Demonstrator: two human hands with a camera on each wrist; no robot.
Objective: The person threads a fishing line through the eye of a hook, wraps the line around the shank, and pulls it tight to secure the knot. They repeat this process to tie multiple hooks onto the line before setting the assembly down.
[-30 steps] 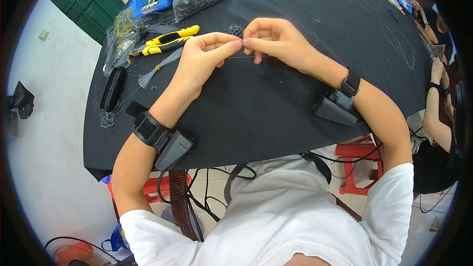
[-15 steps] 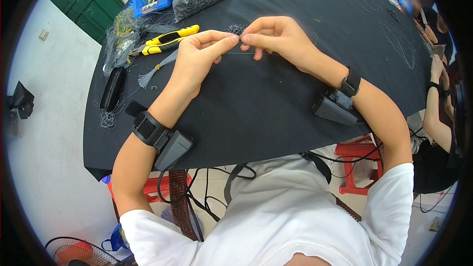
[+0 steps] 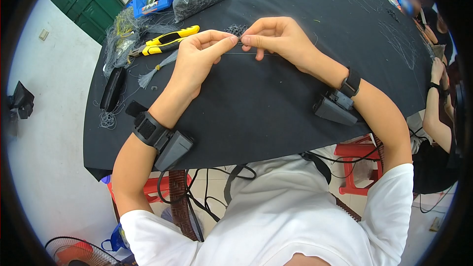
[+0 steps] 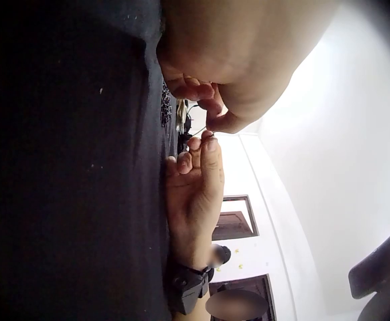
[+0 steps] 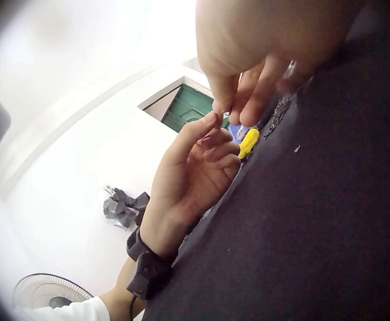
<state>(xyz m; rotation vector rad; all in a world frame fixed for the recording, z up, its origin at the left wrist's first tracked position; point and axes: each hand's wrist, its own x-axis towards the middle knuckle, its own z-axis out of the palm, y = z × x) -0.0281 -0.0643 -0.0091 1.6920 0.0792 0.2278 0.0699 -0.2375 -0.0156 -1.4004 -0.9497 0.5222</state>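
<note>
Over the table, my left hand (image 3: 199, 56) pinches with thumb and forefinger, its tips almost meeting those of my right hand (image 3: 281, 43). A tiny dark piece (image 3: 240, 40) shows between the two pinches, mostly covered by fingertips; its kind cannot be made out. Just below the fingers stretches a thin pale line (image 3: 241, 53), from one hand toward the other. In the left wrist view, a dark bit (image 4: 209, 136) peeks out at the right thumb tip. A small heap of dark wiry pieces (image 3: 235, 29) lies behind the hands.
Yellow-black pliers (image 3: 165, 40), a tied bundle of pale strands (image 3: 156, 69), a black case (image 3: 113, 88) and tangled line (image 3: 118, 39) lie at left. A clear bag of dark pieces (image 3: 199, 0) and a blue box (image 3: 153, 5) stand behind. Another person's arm (image 3: 436, 103) is at right.
Both hands have shifted slightly left and up, and their fingertips have parted a little, showing the dark piece. Over the last half second they have barely moved.
</note>
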